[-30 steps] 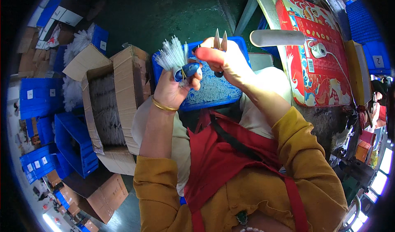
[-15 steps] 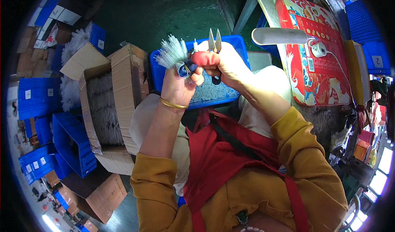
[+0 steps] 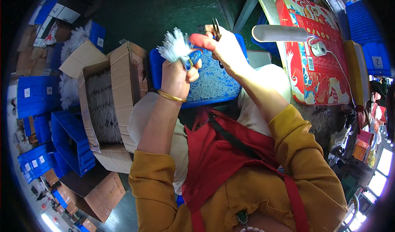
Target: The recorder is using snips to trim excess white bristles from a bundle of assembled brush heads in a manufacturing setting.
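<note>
My left hand (image 3: 176,79) is closed around a fanned bundle of small white bristle brushes (image 3: 173,46), bristles upward. A blue cover (image 3: 192,59) sits on its thumb. To the right, my right hand (image 3: 227,53) keeps a pair of small scissors (image 3: 217,29) in its fingers, blades pointing away from me. A red cover (image 3: 203,41) wraps the right thumb, which reaches toward the bundle. Something small and dark at the right fingertips cannot be made out. Beneath both hands stands a blue bin (image 3: 210,102) with many small whitish pieces (image 3: 214,83) in it.
On my left, an open cardboard box (image 3: 120,88) holds rows of white bristly items, near several blue crates (image 3: 74,143). At right, a table carries a red patterned box (image 3: 314,51), and a lamp with a long grey head (image 3: 279,33) juts out over its edge.
My right hand has drawn slightly up and away from the bundle, and the scissors have turned, so their blades look closer together. My left hand has tilted the bundle a little.
</note>
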Tool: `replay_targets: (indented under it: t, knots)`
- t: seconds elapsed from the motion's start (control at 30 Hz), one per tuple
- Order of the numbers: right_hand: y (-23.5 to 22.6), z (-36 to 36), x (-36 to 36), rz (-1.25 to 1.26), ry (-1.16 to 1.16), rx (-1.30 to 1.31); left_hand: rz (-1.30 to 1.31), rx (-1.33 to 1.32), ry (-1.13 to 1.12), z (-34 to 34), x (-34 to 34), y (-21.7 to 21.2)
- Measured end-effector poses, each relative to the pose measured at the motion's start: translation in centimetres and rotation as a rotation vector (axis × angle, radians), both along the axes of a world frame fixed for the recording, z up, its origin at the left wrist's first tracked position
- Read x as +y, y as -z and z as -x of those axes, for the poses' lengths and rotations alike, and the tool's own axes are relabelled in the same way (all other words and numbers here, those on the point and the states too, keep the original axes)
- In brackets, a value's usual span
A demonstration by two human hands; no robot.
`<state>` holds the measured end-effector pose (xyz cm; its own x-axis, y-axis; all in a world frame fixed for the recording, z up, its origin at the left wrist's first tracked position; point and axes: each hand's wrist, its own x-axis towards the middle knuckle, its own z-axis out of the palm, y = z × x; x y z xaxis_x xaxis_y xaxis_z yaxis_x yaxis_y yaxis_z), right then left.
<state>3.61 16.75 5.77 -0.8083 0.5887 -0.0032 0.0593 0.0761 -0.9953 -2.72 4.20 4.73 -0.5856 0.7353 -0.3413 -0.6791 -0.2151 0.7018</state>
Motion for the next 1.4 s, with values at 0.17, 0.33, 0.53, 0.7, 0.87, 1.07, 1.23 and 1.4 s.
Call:
replay_targets:
  t: [0.17,0.33,0.53,0.7,0.87,1.07,1.23,1.4]
  knots:
    - [-0.9,-0.3,-0.7,0.121,-0.134,0.028,0.035,0.125,0.017,-0.4,-0.3,-0.6]
    - [-1.0,-0.6,-0.6,0.099,-0.011,0.038,0.116,0.38,-0.098,0.1,-0.3,-0.5]
    - [-0.7,-0.6,-1.1,0.076,-0.063,0.178,0.191,0.312,-0.15,-0.1,0.4,-1.0]
    - [-0.6,-0.8,-2.2,-0.82,-0.192,0.375,0.17,0.192,-0.216,0.3,-0.4,-0.8]
    - [-2.2,-0.8,-1.5,0.111,-0.108,0.216,0.044,0.029,-0.056,0.9,-1.0,-1.6]
    - [-1.7,-1.4,0.2,0.436,-0.508,0.125,-0.408,-0.209,0.265,1.7,-1.3,0.3]
    - [-1.5,-1.2,-0.7,0.172,-0.382,0.146,-0.242,-0.224,-0.004,0.2,-0.4,0.0]
    - [-1.4,-1.4,-0.7,0.427,-0.345,0.082,-0.288,-0.171,0.094,-0.1,-0.3,-0.2]
